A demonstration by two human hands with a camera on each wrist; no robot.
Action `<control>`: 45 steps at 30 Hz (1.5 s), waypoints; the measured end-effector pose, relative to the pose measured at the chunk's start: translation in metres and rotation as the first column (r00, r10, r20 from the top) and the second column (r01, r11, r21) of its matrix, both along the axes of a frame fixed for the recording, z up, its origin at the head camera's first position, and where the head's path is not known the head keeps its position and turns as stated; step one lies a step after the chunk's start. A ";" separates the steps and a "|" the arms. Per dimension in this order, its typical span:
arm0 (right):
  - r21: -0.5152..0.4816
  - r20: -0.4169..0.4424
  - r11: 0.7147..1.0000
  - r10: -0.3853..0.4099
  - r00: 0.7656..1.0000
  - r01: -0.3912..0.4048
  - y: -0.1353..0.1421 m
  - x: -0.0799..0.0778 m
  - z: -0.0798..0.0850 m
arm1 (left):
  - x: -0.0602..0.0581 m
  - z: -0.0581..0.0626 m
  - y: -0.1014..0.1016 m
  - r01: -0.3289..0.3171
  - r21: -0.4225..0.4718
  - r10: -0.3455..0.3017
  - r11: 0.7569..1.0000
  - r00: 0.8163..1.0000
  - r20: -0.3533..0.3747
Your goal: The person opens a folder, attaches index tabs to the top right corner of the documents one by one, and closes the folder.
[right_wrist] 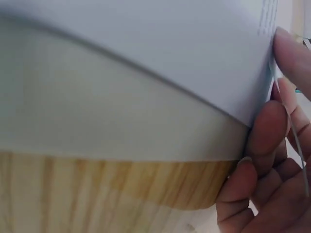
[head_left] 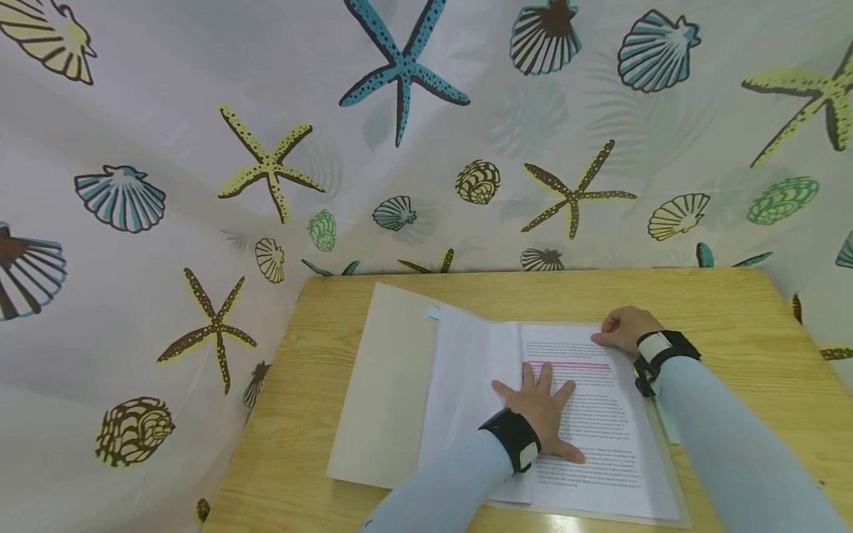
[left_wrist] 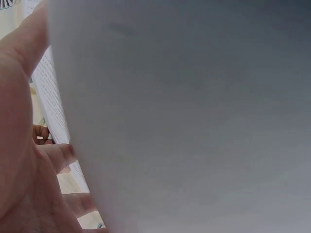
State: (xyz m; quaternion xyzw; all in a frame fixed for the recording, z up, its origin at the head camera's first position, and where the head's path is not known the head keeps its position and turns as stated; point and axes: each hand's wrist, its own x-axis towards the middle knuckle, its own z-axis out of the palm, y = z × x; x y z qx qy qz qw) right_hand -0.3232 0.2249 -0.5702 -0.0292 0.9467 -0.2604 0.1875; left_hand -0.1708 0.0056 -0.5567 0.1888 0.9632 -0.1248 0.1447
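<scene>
Page, printed and crossed by a pink line: lay uppermost on the right of an opened cream folder, on the wooden table, just beside a white sheet spread leftward over part of the cover. Pressed flat near its inner side with the left hand, fingers splayed wide and gripping nothing, likely to keep everything from sliding or springing up. Pinched at the far right corner with the right hand, thumb against curled fingers and hardly any gap, presumably to control the edge without hiding the print. Could not tell how many layers deep.
</scene>
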 end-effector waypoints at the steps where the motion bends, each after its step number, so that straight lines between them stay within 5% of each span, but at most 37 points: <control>1: -0.006 0.002 1.000 0.007 1.000 -0.007 0.001 0.000 -0.001 | 0.000 0.000 0.000 0.000 0.001 0.000 1.000 1.000 0.001; 12: -0.142 0.001 0.988 0.057 0.998 -0.057 0.019 0.003 -0.006 | 0.000 0.002 -0.002 0.010 0.010 -0.010 1.000 1.000 0.004; 45: -0.001 -0.051 1.000 0.008 0.999 -0.008 0.006 0.011 0.006 | 0.001 0.003 0.001 0.010 -0.016 -0.010 1.000 1.000 0.009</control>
